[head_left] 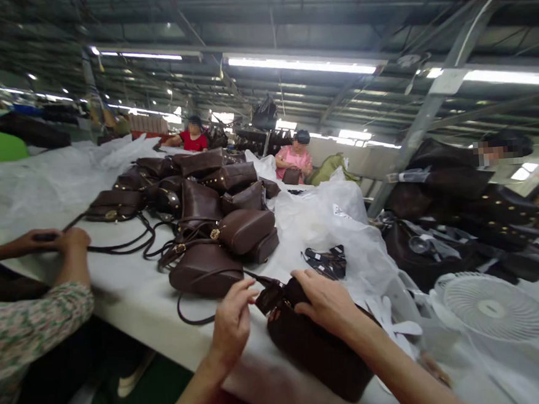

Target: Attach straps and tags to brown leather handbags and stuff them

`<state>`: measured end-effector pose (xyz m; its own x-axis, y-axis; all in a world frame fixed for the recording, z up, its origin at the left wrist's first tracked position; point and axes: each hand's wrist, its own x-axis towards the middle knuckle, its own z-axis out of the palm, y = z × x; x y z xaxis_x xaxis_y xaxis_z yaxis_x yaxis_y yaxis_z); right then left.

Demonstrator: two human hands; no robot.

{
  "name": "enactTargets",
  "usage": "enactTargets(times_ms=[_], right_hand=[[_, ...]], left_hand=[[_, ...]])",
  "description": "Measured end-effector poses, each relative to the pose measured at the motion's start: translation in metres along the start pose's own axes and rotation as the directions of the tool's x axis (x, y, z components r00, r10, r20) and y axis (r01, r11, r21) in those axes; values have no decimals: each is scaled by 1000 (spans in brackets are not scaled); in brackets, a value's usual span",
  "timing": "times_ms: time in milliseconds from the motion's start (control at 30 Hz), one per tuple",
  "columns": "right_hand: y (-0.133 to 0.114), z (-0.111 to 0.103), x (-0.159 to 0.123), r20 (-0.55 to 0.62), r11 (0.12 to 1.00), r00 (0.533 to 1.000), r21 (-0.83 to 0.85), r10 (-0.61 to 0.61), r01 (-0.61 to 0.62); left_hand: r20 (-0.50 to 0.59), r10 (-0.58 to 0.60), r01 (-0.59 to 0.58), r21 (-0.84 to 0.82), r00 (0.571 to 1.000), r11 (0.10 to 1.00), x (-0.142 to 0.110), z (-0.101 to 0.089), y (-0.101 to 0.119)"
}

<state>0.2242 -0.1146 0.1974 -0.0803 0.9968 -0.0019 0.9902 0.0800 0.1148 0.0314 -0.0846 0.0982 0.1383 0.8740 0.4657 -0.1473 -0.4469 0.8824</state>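
A dark brown leather handbag (319,352) lies tilted at the near edge of the table, its opening and metal fittings turned toward my left hand. My right hand (325,299) is closed over the bag's upper edge, thumb on the near side. Just left of the opening is my left hand (232,321), with fingers curled and thumb and fingertips pinched together beside the strap. Whatever sits in that pinch is too small to make out. Beyond my hands is a heap of similar brown handbags (200,204), with straps trailing on the table.
A co-worker's hands (71,240) hold a strap at the left. White plastic wrapping (319,217) and black tags (325,261) lie beyond my right hand. A white fan (493,309) stands at right, near more dark bags (455,213). Two people work across the table.
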Motion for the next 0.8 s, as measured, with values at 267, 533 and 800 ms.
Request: enactTargets(times_ms=[267,533,800], right_hand=[[4,9,-16,-56,994,998,112,14,-8],[10,17,-19,-129,989,991,143,-21,39],[12,22,-19,-157,985,987,156,-44,68]], left_hand=[[82,-163,147,168,983,975,31,1,-19],[256,-320,348,-71,912,935,23,19,-66],[283,-402,447,-112,871,888,17,20,-75]])
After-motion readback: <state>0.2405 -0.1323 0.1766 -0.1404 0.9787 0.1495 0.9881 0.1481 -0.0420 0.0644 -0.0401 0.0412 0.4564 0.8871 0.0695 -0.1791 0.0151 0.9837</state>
